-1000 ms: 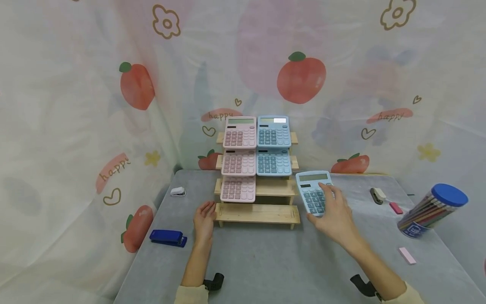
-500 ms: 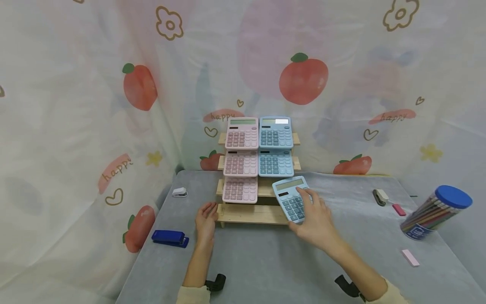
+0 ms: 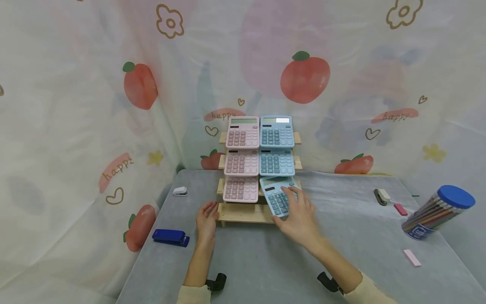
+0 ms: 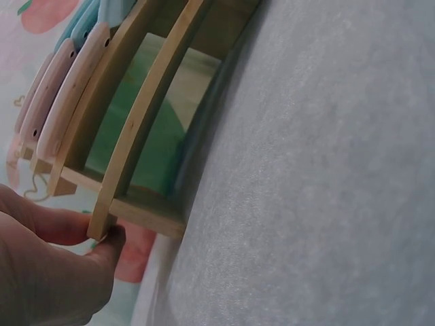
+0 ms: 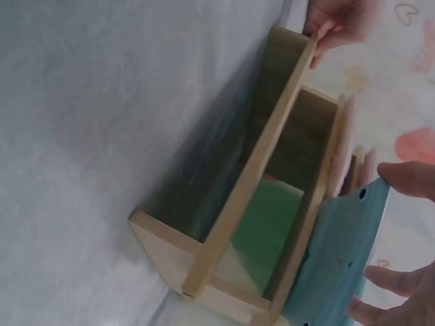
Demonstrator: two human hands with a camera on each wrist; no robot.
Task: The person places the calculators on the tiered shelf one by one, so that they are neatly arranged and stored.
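My right hand [image 3: 301, 219] grips a light blue calculator [image 3: 278, 202] by its edges, thumb at the lower left and fingers at the right. It leans tilted over the right part of the third step of a tiered wooden rack [image 3: 243, 214]. In the right wrist view the calculator's blue back [image 5: 340, 251] faces the camera, its lower edge close to the step. My left hand [image 3: 206, 221] pinches the left end of the lowest step, as the left wrist view shows between thumb and finger [image 4: 64, 224]. Pink calculators [image 3: 241, 189] fill the rack's left column; two blue calculators [image 3: 276, 162] stand above the held one.
On the grey table [image 3: 247, 270] a blue stapler [image 3: 171, 237] and a small white stapler [image 3: 180, 191] lie left. To the right are another small stapler [image 3: 381, 196], a dark pink eraser [image 3: 400, 209], a light pink eraser [image 3: 411, 258] and a tub of pencils [image 3: 433, 215].
My right hand has carried the blue calculator leftward from beside the rack to the third step, next to the lowest pink calculator. My left hand has stayed at the rack's left end.
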